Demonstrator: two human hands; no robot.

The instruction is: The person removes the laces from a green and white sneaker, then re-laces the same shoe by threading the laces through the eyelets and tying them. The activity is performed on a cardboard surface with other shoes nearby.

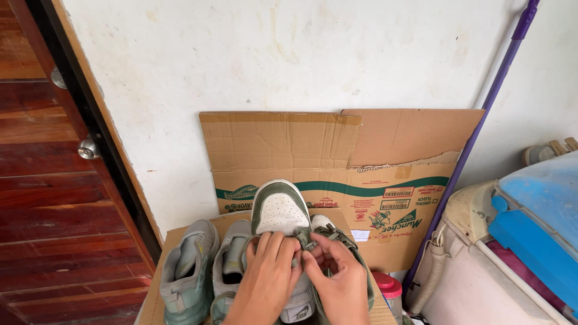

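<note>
Both my hands, left hand [265, 280] and right hand [340, 283], pinch the olive-and-white leather sneaker [282, 213] at its soft tongue and laces; light, stiff sole, best gripped midfoot.

A green and white sneaker [280, 210] points its perforated white toe up and away toward the wall, tilted off the cardboard beneath. Its olive lace [305, 239] is bunched near the tongue, and its heel end is hidden.
</note>
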